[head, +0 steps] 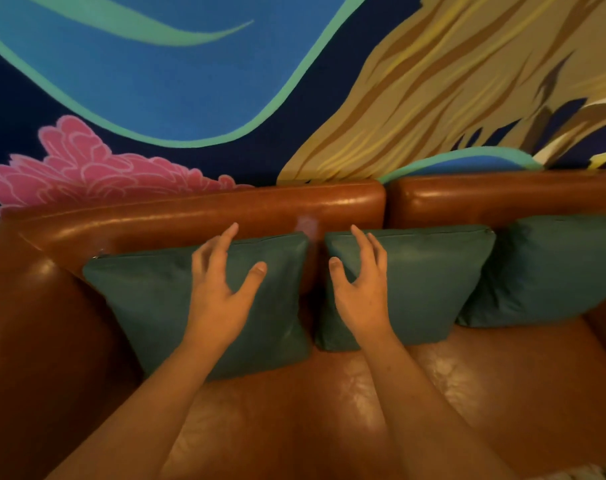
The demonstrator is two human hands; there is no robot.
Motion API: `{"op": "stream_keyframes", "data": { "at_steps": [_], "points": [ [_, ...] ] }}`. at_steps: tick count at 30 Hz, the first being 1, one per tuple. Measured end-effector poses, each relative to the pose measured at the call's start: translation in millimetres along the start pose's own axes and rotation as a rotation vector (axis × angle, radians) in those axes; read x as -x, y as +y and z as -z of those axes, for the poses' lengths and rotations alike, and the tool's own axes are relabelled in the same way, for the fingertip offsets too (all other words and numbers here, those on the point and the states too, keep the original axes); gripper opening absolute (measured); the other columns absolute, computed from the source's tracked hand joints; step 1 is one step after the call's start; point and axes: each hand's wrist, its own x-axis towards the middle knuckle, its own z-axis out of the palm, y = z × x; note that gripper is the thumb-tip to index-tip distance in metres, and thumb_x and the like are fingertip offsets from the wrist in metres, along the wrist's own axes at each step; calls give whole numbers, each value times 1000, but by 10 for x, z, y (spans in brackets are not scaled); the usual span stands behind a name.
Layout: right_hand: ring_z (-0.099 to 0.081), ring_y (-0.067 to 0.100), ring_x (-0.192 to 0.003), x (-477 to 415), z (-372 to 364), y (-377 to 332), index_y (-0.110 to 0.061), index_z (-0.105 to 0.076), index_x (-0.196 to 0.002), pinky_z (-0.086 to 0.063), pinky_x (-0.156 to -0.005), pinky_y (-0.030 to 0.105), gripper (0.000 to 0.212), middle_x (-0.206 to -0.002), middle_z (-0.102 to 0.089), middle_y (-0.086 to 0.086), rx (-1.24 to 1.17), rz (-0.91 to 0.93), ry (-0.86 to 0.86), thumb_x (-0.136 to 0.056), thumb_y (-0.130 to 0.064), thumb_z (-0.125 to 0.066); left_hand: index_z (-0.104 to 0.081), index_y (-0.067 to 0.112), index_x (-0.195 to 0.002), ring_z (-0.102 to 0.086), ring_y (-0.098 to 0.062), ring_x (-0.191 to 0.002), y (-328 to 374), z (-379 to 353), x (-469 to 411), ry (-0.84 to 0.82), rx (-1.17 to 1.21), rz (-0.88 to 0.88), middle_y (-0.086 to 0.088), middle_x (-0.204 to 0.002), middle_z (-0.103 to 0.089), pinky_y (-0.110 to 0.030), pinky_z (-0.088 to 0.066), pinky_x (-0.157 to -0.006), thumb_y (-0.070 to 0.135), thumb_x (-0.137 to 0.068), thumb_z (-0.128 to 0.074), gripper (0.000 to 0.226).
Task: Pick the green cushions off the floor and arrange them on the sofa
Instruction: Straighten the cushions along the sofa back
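Note:
Three green leather cushions lean upright against the backrest of a brown leather sofa [197,216]. The left cushion [149,299] stands near the left armrest, the middle cushion [429,282] beside it with a narrow gap between them, and the right cushion [551,268] overlaps the middle one's right edge. My left hand [222,292] hovers in front of the left cushion with fingers spread, holding nothing. My right hand [360,289] is over the middle cushion's left part, fingers apart, also holding nothing.
The sofa's left armrest [35,323] rises at the left. Its shiny seat [294,410] stretches below the cushions. A painted mural wall [190,81] in blue, pink and tan stands right behind the backrest. A bit of pale rug [585,472] shows at the bottom right.

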Motion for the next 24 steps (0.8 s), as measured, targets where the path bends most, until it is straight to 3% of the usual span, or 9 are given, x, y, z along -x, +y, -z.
{"op": "stream_keyframes", "data": {
  "at_steps": [3, 7, 11, 16, 20, 24],
  "points": [
    [-33, 19, -156, -102, 263, 225, -23, -51, -157, -18, -120, 6, 61, -164, -37, 11, 4, 27, 42, -100, -18, -71, -40, 51, -155, -47, -18, -143, 164, -407, 54, -39, -11, -3, 7, -148, -37, -46, -38, -122, 53, -90, -69, 71],
    [-34, 22, -155, -230, 746, 605, -24, -52, -157, -24, -125, 26, 62, -164, -37, 11, 2, 2, 34, -97, -32, -63, -39, 51, -154, -44, -18, -145, 425, -1023, 171, -89, -50, 25, 1, -151, -35, -30, -30, -124, 60, -87, -65, 72],
    [-33, 23, -155, -418, 1285, 983, -26, -53, -156, -24, -124, 28, 59, -165, -35, 11, 24, -26, -3, -98, -31, -63, -42, 47, -156, -31, -11, -150, 691, -1603, 299, -110, -112, 71, 1, -156, -30, -19, -21, -118, 47, -94, -71, 69],
    [-31, 30, -157, -643, 1939, 1448, -22, -58, -153, -22, -126, 31, 58, -165, -34, 18, 98, -58, -64, -96, -29, -67, -38, 41, -160, -33, -19, -151, 954, -2199, 421, -64, -136, 201, -6, -159, -28, -24, -20, -122, 43, -93, -76, 77],
    [-31, 36, -155, -849, 2224, 1791, -26, -55, -155, -27, -128, 45, 61, -166, -32, 20, 163, -138, -114, -97, -25, -73, -31, 41, -162, -34, -21, -150, 943, -2445, 442, -56, -121, 351, -9, -162, -24, -21, -21, -116, 40, -94, -76, 82],
    [-24, 35, -159, -1053, 2374, 1985, -29, -43, -163, -22, -130, 42, 72, -171, -21, 22, 161, -249, -194, -98, -24, -74, -29, 42, -163, -30, -25, -153, 816, -2547, 391, -67, -105, 475, -14, -165, -24, -31, -23, -122, 43, -94, -75, 83]
  ]
}}
